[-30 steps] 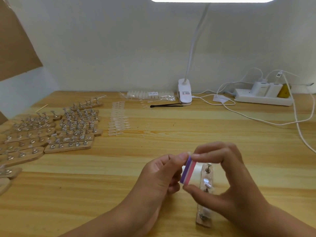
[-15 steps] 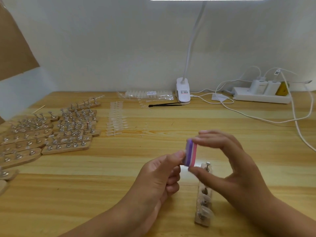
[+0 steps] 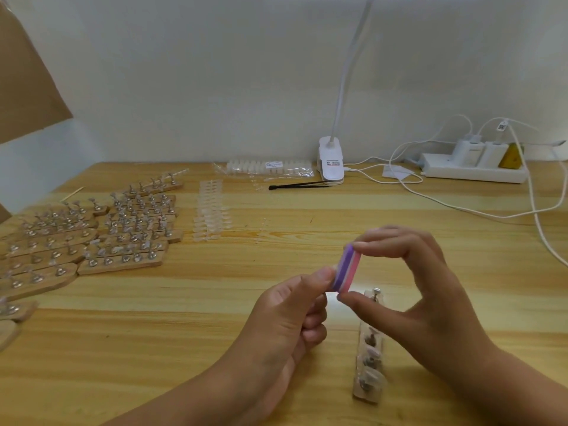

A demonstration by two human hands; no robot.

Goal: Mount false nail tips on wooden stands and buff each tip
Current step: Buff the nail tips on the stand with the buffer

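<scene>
Centrally, just right of the frame's middle, a small purple-and-pink striped buffer block (image 3: 347,269) is pinched by the right hand (image 3: 430,305) — forefinger on its upper end, thumb under its lower end, the other fingers arched. The left hand (image 3: 285,321) is set against the block's purple face at the thumb tip, with its fingers curled inward; whether a nail tip is gripped there cannot be told. Below the hands, a narrow wooden stand with metal pegs (image 3: 368,367) is laid on the pale wooden table (image 3: 153,348), with clear tips seen on its nearer pegs. At the left of the frame many more pegged wooden stands (image 3: 123,238) are laid in rows, with rows of loose clear nail tips (image 3: 210,213) beside them. Along the back edge a clear bag of tips (image 3: 270,168), black tweezers (image 3: 298,186), a white clip-on lamp base (image 3: 331,161) and a white power strip (image 3: 473,173) are seen — printed labels are borne by the bag and the clip, but the writing is too small to be read.
</scene>
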